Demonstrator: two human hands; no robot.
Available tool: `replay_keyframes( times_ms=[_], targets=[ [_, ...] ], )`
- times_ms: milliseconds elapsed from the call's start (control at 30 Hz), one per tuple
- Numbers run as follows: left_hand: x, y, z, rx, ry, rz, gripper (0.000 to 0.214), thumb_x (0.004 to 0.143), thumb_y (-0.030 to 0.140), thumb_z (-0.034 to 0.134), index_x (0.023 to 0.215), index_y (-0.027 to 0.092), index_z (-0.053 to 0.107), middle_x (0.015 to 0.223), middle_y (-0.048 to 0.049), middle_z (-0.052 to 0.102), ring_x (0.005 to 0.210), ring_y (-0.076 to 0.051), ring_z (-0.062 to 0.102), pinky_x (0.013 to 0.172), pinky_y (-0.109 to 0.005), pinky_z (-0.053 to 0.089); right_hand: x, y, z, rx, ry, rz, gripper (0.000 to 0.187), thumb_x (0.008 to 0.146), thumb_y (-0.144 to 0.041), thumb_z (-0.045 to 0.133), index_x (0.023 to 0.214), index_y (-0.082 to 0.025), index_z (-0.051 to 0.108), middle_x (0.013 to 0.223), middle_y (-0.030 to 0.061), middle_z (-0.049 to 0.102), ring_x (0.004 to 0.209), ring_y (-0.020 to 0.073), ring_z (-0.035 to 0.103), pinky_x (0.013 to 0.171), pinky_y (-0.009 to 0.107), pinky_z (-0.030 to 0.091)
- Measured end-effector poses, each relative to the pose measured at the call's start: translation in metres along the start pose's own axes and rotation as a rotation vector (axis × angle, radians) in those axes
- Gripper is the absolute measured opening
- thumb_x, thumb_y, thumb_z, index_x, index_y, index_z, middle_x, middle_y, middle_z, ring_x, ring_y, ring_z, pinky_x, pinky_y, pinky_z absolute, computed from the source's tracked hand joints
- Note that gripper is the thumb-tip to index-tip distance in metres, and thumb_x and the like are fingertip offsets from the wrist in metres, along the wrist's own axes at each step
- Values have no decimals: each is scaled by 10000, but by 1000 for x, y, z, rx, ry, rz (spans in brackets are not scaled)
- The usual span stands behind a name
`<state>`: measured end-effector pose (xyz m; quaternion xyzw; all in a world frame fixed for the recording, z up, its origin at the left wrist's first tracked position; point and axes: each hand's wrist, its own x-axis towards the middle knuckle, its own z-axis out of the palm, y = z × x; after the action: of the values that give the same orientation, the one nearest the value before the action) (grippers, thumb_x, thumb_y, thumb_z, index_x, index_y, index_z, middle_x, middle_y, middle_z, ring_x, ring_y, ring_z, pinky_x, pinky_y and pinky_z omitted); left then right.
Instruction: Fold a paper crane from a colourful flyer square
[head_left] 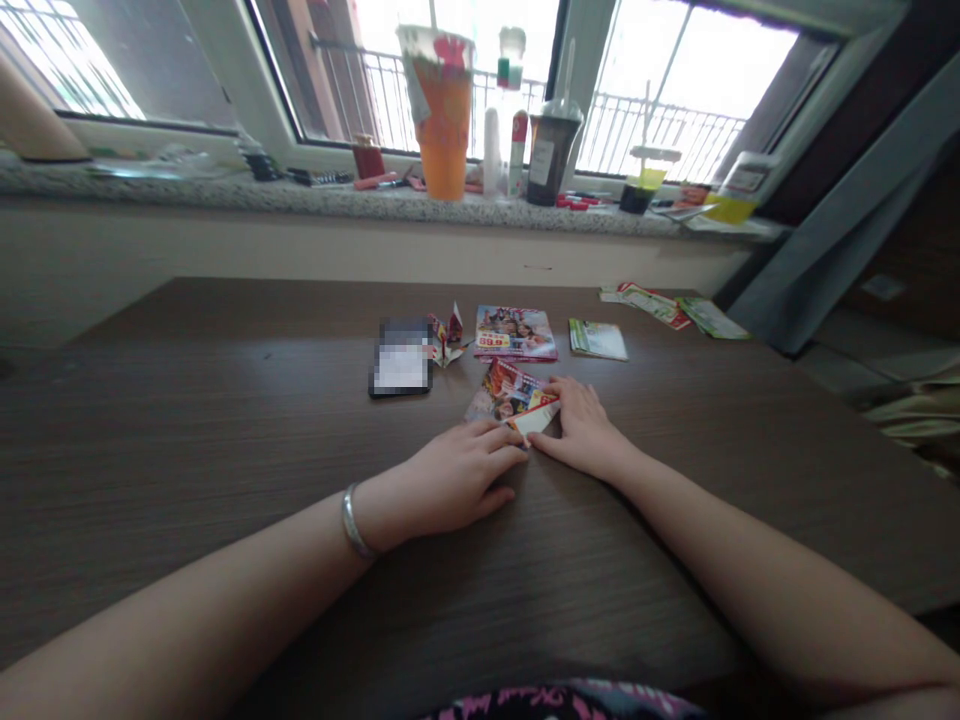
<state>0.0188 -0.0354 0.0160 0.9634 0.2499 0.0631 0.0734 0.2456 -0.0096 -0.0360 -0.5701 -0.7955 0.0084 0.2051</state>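
A colorful printed sheet of paper (504, 391) lies on the table between my hands, with a pale flap (535, 420) folded over its lower right side. My left hand (457, 475), a silver bangle on its wrist, rests with fingers stretched over the paper's lower edge; its thumb is apart from them on the tabletop. At the right edge, my right hand (589, 425) touches the upper corner with its fingers and the lower corner with its outstretched thumb. Just beyond are a stack of similar printed sheets (516, 333) and a small folded paper figure (448, 340).
A phone (401, 358) with a blurred screen lies left of the paper figure. Pale green cards (598, 340) and several leaflets (652, 304) lie toward the right back. On the granite windowsill (315, 200) stand a tall orange cup (444, 120), a dark lidded cup (553, 150) and bottles.
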Motion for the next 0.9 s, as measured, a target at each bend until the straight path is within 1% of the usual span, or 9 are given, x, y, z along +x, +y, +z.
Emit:
replay_keyframes(
  times_ms=[100, 200, 400, 567, 700, 833, 900],
  targets=[
    [0, 0, -1, -9, 4, 8, 375, 881, 316, 562, 1235, 192, 541, 1258, -93, 551, 1188, -240, 481, 1050, -405, 395, 1, 5, -1, 10, -7, 63, 658, 713, -506, 660, 1229, -148, 465, 1297, 183, 500, 1271, 362, 413, 1076, 597, 255],
    [-1, 0, -2, -24, 15, 16, 369, 877, 307, 571, 1228, 196, 546, 1257, -91, 549, 1171, -236, 494, 1038, -403, 405, 4, 13, -1, 19, 4, 111, 632, 720, -495, 653, 1223, -170, 452, 1297, 168, 500, 1254, 352, 433, 1088, 595, 242],
    [-1, -3, 3, -44, 10, 20, 366, 873, 304, 572, 1221, 192, 556, 1278, -101, 537, 1187, -257, 485, 1044, -425, 399, 11, 26, -2, 11, -34, 201, 620, 737, -504, 603, 1221, -147, 452, 1248, 154, 529, 1214, 340, 470, 1110, 560, 229],
    [-1, -5, 6, -53, 22, 34, 356, 874, 297, 568, 1216, 197, 560, 1266, -96, 545, 1179, -255, 490, 1042, -425, 399, 13, 27, -6, 36, -51, 267, 601, 744, -464, 594, 1227, -136, 452, 1267, 165, 529, 1227, 343, 468, 1122, 554, 214],
    [0, -5, 6, -51, 2, 19, 360, 879, 311, 560, 1220, 197, 562, 1271, -98, 543, 1183, -258, 489, 1046, -429, 395, 14, 27, -7, 41, -39, 296, 571, 745, -433, 589, 1213, -129, 467, 1258, 178, 533, 1217, 352, 471, 1093, 568, 265],
    [-1, -6, 7, -53, 9, 28, 357, 882, 311, 554, 1221, 198, 561, 1272, -93, 541, 1183, -251, 486, 1045, -418, 398, 14, 29, -4, 43, -20, 286, 547, 753, -424, 580, 1206, -138, 470, 1247, 168, 548, 1206, 349, 482, 1099, 577, 243],
    [-1, -6, 8, -51, 15, 34, 357, 880, 310, 556, 1219, 196, 561, 1272, -95, 540, 1182, -250, 486, 1046, -417, 399, 14, 31, -3, 43, -10, 286, 532, 754, -416, 579, 1202, -148, 474, 1242, 164, 552, 1202, 349, 483, 1088, 580, 259]
  ],
)
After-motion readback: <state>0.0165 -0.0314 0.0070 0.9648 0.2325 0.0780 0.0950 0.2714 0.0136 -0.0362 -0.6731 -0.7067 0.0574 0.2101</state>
